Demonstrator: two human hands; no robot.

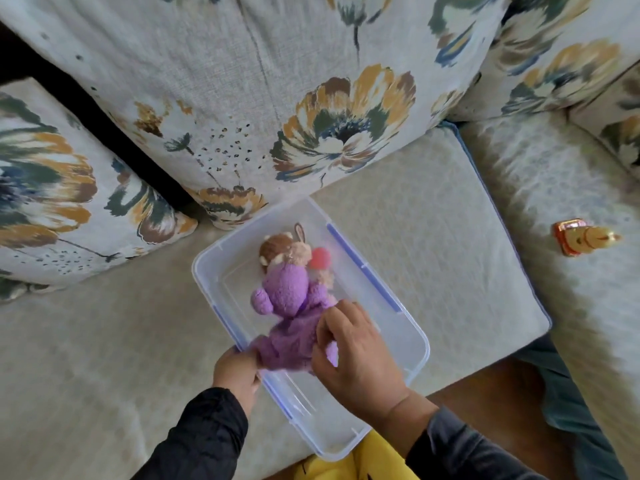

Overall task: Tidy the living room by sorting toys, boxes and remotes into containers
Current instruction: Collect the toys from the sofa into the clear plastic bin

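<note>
A clear plastic container with blue latches sits on the sofa seat near its front edge. A purple plush bear lies half inside it, head toward the sofa back. My left hand grips the bear's lower edge at the container's left rim. My right hand holds the bear's body from the right. Behind the bear, at the far end of the container, lie a small brown and beige plush toy and a pink ball.
Floral cushions stand behind the container, and another lies at the left. A small gold and orange toy lies on the right seat cushion. Brown floor shows below the sofa edge. A yellow item is at the bottom.
</note>
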